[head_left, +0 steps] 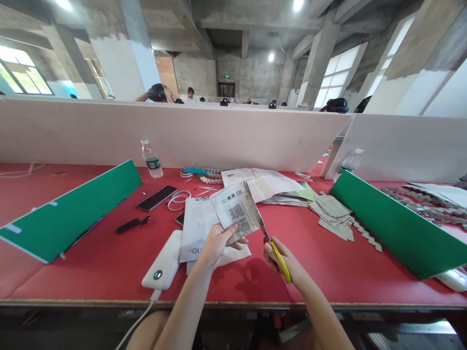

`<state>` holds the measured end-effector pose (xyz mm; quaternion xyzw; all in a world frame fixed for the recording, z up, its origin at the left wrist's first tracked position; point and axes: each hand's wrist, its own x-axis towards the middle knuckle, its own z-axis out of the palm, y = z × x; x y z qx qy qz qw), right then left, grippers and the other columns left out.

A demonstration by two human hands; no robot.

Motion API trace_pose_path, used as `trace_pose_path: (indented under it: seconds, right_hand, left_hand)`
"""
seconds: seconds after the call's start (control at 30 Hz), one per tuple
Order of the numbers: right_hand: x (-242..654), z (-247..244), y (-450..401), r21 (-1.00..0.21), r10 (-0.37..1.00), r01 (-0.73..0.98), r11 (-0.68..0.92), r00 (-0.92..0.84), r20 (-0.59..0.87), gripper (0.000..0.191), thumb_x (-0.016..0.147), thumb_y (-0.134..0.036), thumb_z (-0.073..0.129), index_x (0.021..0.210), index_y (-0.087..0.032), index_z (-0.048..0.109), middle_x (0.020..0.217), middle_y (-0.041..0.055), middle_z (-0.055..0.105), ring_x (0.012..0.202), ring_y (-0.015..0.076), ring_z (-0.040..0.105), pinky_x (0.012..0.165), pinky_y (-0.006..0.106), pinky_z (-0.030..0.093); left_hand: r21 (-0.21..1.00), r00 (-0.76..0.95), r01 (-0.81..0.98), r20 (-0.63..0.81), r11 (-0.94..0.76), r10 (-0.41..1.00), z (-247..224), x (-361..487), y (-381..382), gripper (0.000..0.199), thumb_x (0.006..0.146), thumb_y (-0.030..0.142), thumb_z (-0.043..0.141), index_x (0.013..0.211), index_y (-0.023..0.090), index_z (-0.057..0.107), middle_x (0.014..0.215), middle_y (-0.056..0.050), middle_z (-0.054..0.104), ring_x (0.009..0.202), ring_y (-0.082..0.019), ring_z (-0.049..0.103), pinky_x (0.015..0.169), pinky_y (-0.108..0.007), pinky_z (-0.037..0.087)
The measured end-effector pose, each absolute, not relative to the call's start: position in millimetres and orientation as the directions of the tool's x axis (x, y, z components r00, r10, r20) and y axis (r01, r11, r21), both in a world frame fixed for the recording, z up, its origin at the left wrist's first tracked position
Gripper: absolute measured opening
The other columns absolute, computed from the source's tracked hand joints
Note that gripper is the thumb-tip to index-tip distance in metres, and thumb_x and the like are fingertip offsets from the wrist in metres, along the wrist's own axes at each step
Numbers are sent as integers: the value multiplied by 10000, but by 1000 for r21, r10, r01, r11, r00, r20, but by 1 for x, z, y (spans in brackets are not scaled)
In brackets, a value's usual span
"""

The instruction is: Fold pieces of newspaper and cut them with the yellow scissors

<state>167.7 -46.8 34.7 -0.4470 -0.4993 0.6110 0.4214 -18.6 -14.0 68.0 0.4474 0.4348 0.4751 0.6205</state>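
Observation:
My left hand (218,243) grips a folded piece of newspaper (236,206) by its lower edge, thumb on top, above the red table. In my right hand (282,260) are scissors (279,260) with yellow handles, my fingers closed round them. Their blades lie along the right edge of the newspaper piece; whether they are apart I cannot tell. Under the left hand lies a printed newspaper sheet (197,233). Behind the held piece, more newspaper sheets (273,184) are heaped. Cut newspaper pieces (332,209) form a pile to the right.
A white power bank (162,262) with a cable sits at front left, near a black phone (157,198) and a dark key-like object (132,224). Green boards (73,209) stand on both sides. A water bottle (151,159) stands before the white partition (164,131).

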Motion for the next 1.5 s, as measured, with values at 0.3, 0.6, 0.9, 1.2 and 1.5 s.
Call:
trace_pose_path:
  seconds: [0.3, 0.6, 0.9, 1.2, 1.5]
  right_hand:
    - [164, 29, -48, -978, 945, -30, -204, -266, -189, 445, 728, -643, 483, 713, -223, 336, 468, -95, 458, 282, 60, 387, 309, 178, 253]
    - [160, 24, -47, -977, 944, 28, -212, -253, -212, 466, 709, -672, 459, 755, -218, 361, 436, -93, 487, 249, 85, 432, 268, 171, 269]
    - [157, 9, -43, -991, 969, -64, -114, -228, -97, 436, 752, -639, 448, 722, -207, 395, 497, -82, 481, 301, 70, 454, 322, 185, 351]
    - [155, 6, -40, -989, 964, -55, -140, -234, -123, 462, 748, -671, 416, 720, -211, 379, 452, -77, 478, 281, 90, 461, 294, 183, 320]
    - [157, 14, -41, -993, 972, -93, -75, -231, -52, 412, 777, -613, 443, 720, -210, 376, 513, -65, 496, 355, 82, 474, 362, 198, 369]
  left_hand:
    - [973, 181, -177, -118, 150, 976, 69, -21, -12, 318, 743, 326, 615, 940, 84, 554, 674, -90, 672, 566, -213, 664, 422, -232, 476]
    - [975, 156, -151, -138, 162, 978, 74, -19, -13, 311, 724, 327, 625, 903, 80, 562, 605, -76, 662, 529, -205, 652, 414, -235, 464]
    - [983, 254, -116, -111, 144, 961, 73, -23, -16, 310, 736, 353, 618, 864, 71, 597, 452, -45, 616, 376, -135, 551, 390, -212, 425]
    - [977, 261, -117, -140, 176, 955, 72, -21, -16, 301, 725, 369, 619, 816, 84, 585, 432, -33, 598, 389, -143, 551, 401, -227, 427]
    - [978, 276, -103, -145, 180, 950, 71, -18, -18, 285, 740, 369, 609, 766, 86, 590, 447, -51, 617, 383, -133, 538, 432, -234, 433]
